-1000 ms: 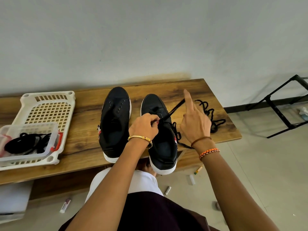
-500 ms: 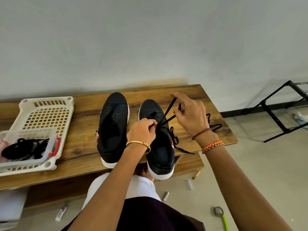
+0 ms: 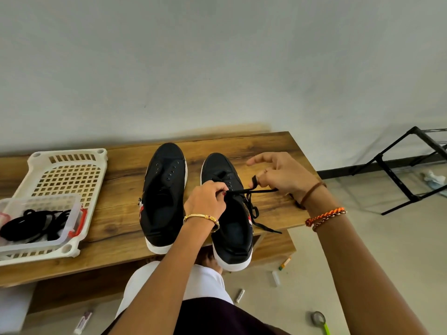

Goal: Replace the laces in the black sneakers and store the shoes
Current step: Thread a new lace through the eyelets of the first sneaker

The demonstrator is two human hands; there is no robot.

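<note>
**Lacing the right-hand sneaker**

The left hand pinched the lace at the eyelets, apparently anchoring it, while the right hand gripped the free end and drew it taut sideways (index finger extended). Both black sneakers stood on the wooden bench; the left one had none.

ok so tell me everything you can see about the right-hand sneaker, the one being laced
The right-hand sneaker is black with a white sole, smooth like leather, upright on the wooden table, toe toward the wall and heel over the near edge. A black lace is threaded near its toe eyelets; the left hand pinches it over the tongue, the right hand pulls a strand sideways. Loose lace hangs down its right side. The unlaced sneaker stands beside it, apart.
</note>
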